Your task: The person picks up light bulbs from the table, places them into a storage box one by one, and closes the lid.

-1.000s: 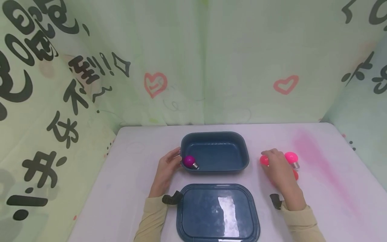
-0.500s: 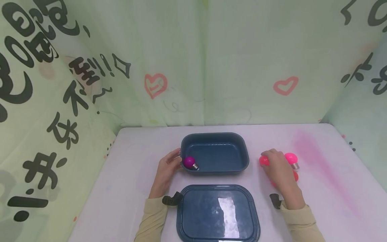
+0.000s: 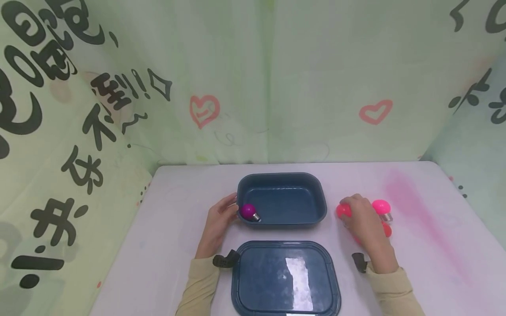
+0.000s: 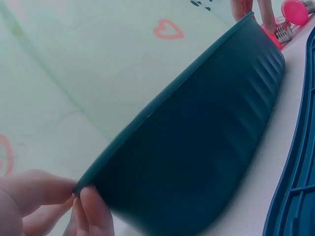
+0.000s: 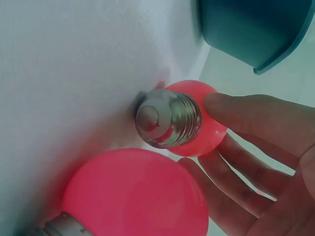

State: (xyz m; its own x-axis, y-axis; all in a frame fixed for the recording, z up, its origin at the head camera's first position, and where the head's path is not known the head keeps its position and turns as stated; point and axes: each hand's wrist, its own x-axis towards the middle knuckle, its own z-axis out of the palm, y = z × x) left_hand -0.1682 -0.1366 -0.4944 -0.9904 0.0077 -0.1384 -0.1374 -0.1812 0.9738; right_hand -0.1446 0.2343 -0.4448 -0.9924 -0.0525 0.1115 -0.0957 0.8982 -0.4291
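My left hand (image 3: pixel 217 226) pinches the rim at the left end of a dark blue plastic container (image 3: pixel 292 199); thumb and fingers grip that rim in the left wrist view. A purple light bulb (image 3: pixel 248 211) with a metal screw base lies inside at the near left corner. To the container's right, my right hand (image 3: pixel 367 230) holds a red light bulb (image 5: pixel 211 132) by its globe between thumb and fingers, screw base facing the wrist camera. Beside it are a pink bulb (image 3: pixel 381 206) and another red bulb (image 3: pixel 386 229), the latter partly covered by the hand.
A dark blue lid (image 3: pixel 265 281) lies flat on the white table (image 3: pixel 166 245), in front of the container. Pink staining runs along the table's right side. Pale green curtains (image 3: pixel 312 79) with printed hearts and black lettering enclose the back and both sides.
The red bulb in my right fingers has shifted slightly left, and more of it shows past them. My left hand, the container and the purple bulb stay where they were.
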